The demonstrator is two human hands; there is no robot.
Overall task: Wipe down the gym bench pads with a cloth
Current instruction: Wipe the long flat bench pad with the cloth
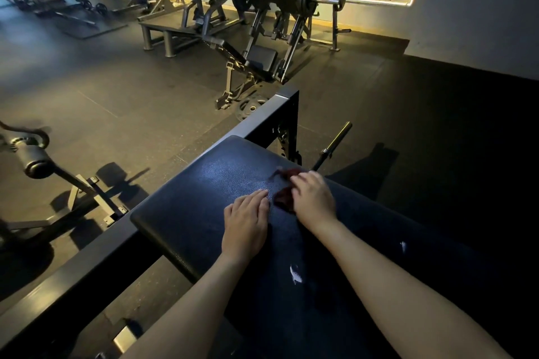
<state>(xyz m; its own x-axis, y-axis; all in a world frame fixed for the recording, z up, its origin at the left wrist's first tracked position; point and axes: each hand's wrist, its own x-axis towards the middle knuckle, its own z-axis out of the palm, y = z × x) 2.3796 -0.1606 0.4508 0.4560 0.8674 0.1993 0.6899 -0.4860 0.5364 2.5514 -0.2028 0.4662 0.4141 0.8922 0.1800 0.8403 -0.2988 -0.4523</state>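
Note:
A dark padded bench pad fills the lower middle of the head view, with small white tears near its middle. A dark red cloth lies bunched on the pad near its far right part. My right hand lies on the cloth, its fingers curled into the fabric. My left hand rests flat on the pad just left of the cloth, fingers straight and close to its edge.
A grey steel frame beam runs along the pad's left side up to a post. A barbell end lies on the floor beyond the pad. Weight machines stand further back, another machine at left.

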